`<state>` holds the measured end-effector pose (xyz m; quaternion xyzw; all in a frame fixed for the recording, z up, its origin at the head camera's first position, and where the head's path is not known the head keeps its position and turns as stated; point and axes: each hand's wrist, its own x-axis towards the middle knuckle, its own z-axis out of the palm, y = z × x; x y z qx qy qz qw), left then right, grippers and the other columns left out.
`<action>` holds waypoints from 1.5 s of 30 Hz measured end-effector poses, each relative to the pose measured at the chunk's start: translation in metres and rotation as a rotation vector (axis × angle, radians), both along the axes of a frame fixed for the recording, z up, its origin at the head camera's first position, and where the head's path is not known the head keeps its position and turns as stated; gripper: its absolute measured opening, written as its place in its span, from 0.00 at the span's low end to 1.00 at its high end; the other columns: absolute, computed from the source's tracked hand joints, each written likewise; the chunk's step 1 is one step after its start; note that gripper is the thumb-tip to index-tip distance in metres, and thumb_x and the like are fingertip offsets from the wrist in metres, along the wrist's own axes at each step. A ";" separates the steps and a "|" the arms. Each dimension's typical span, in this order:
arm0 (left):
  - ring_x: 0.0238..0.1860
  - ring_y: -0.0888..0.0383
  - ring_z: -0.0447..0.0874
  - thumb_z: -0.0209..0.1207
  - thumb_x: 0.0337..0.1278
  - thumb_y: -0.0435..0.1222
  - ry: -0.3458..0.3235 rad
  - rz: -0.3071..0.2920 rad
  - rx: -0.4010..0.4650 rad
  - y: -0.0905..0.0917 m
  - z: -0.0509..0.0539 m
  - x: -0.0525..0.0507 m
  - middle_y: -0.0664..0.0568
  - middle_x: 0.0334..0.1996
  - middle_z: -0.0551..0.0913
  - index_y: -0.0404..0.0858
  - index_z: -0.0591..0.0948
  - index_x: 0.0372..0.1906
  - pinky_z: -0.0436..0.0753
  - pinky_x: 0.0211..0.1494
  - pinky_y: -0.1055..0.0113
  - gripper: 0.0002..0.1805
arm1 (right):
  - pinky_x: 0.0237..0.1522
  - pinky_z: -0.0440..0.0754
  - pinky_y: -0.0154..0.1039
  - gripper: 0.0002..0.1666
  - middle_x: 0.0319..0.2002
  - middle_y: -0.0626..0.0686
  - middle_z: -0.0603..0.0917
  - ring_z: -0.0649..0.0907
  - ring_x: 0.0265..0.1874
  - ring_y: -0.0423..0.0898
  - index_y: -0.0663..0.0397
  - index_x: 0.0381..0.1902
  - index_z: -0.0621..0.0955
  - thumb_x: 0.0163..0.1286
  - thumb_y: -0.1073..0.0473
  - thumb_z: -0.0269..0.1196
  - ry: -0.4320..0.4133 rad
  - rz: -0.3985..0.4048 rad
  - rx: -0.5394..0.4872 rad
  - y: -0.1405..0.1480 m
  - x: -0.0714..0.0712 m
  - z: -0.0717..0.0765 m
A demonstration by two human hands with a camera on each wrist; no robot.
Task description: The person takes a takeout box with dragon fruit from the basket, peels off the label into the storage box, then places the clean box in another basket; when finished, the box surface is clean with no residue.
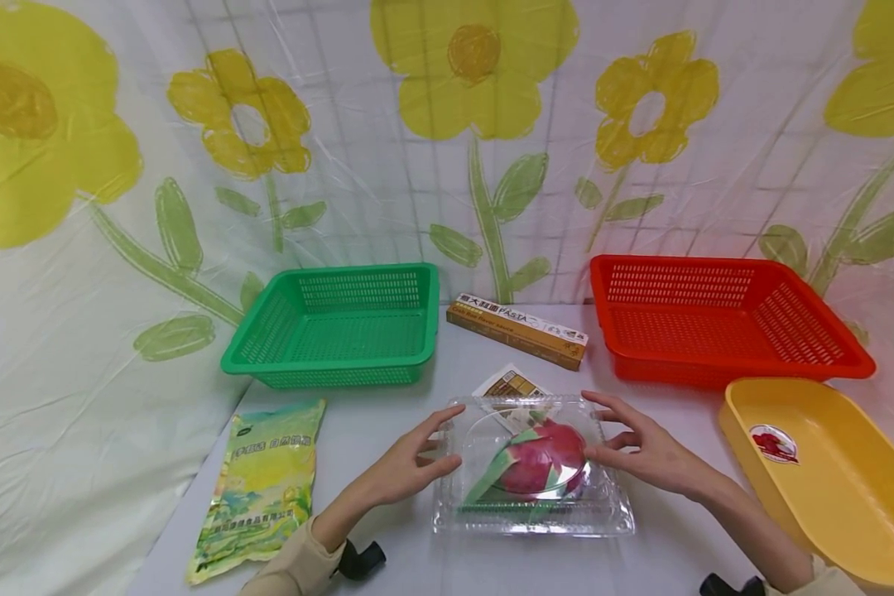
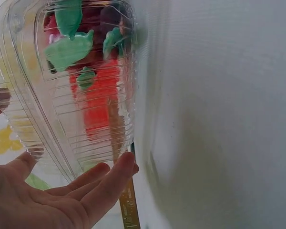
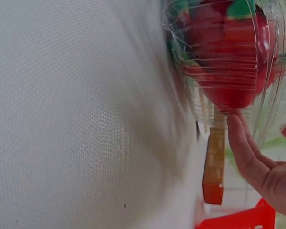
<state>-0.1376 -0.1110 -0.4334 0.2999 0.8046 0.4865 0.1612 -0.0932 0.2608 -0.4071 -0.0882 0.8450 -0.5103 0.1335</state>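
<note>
A clear plastic clamshell box (image 1: 462, 430) with its lid down holds a red and green dragon fruit (image 1: 540, 459) and stands on the table in front of the person. The left hand (image 1: 406, 468) is at the box's left side, fingers spread, their tips at its edge. On the opposite side the right hand (image 1: 648, 451) has its fingers extended along the edge. In the left wrist view, fingers of the left hand (image 2: 71, 195) lie beside the ribbed wall of the box (image 2: 66, 138); the right wrist view has the right hand (image 3: 267, 176) by the other wall.
Behind are a green basket (image 1: 328, 377), a pasta box (image 1: 517, 331) and a red basket (image 1: 715, 368). A printed packet (image 1: 510, 382) lies partly under or behind the clear box. To the left lies a yellow-green bag (image 1: 261, 484); a yellow tub (image 1: 842, 480) stands right.
</note>
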 end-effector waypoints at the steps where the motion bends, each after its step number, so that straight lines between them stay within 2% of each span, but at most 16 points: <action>1: 0.64 0.32 0.69 0.57 0.69 0.45 -0.002 -0.001 -0.001 0.000 0.000 0.000 0.46 0.76 0.54 0.51 0.58 0.77 0.80 0.56 0.51 0.36 | 0.44 0.85 0.47 0.51 0.69 0.72 0.62 0.83 0.45 0.50 0.40 0.77 0.57 0.62 0.50 0.70 -0.003 -0.001 0.000 0.000 0.000 0.000; 5: 0.64 0.32 0.69 0.57 0.69 0.46 -0.007 -0.003 -0.005 -0.001 -0.001 0.000 0.46 0.77 0.54 0.50 0.57 0.77 0.80 0.57 0.51 0.37 | 0.44 0.85 0.47 0.52 0.69 0.72 0.62 0.83 0.44 0.50 0.40 0.78 0.56 0.62 0.50 0.70 -0.010 -0.001 -0.003 0.001 0.000 -0.001; 12: 0.65 0.30 0.67 0.58 0.68 0.45 -0.026 -0.005 0.004 -0.001 -0.002 0.001 0.47 0.77 0.52 0.57 0.55 0.77 0.79 0.57 0.51 0.37 | 0.44 0.85 0.47 0.52 0.69 0.72 0.62 0.83 0.45 0.51 0.41 0.78 0.56 0.62 0.50 0.70 -0.015 -0.001 -0.008 0.000 0.000 0.000; 28: 0.65 0.30 0.67 0.58 0.68 0.42 -0.040 -0.007 0.000 0.000 -0.003 0.000 0.49 0.78 0.51 0.59 0.54 0.77 0.80 0.56 0.50 0.39 | 0.43 0.85 0.46 0.52 0.70 0.72 0.61 0.83 0.46 0.51 0.41 0.78 0.56 0.62 0.50 0.70 -0.007 0.002 -0.011 0.001 0.001 0.000; 32: 0.65 0.31 0.67 0.59 0.67 0.44 -0.043 -0.003 -0.003 0.000 -0.003 0.001 0.50 0.78 0.51 0.59 0.53 0.77 0.80 0.56 0.49 0.39 | 0.43 0.85 0.45 0.52 0.69 0.72 0.62 0.83 0.45 0.51 0.42 0.78 0.56 0.62 0.50 0.70 -0.002 0.003 -0.012 0.001 0.001 0.000; 36: 0.65 0.30 0.67 0.59 0.67 0.43 -0.053 0.000 0.003 0.000 -0.003 0.001 0.45 0.77 0.51 0.57 0.52 0.78 0.80 0.55 0.48 0.40 | 0.43 0.85 0.45 0.52 0.69 0.72 0.61 0.83 0.45 0.51 0.43 0.78 0.56 0.62 0.51 0.70 0.001 0.002 -0.016 0.001 0.001 -0.001; 42: 0.65 0.29 0.67 0.58 0.67 0.43 -0.062 0.005 0.001 0.000 -0.003 0.000 0.34 0.74 0.54 0.60 0.49 0.78 0.80 0.55 0.46 0.42 | 0.44 0.85 0.47 0.51 0.70 0.72 0.61 0.83 0.46 0.51 0.41 0.78 0.56 0.62 0.50 0.70 -0.003 -0.001 -0.017 0.001 0.001 -0.002; 45: 0.65 0.30 0.67 0.59 0.67 0.43 -0.064 0.010 0.002 0.000 -0.003 0.000 0.33 0.73 0.56 0.61 0.48 0.78 0.80 0.55 0.45 0.43 | 0.44 0.85 0.46 0.51 0.70 0.72 0.61 0.83 0.46 0.51 0.41 0.78 0.56 0.62 0.50 0.70 -0.003 -0.003 -0.018 0.000 0.001 -0.002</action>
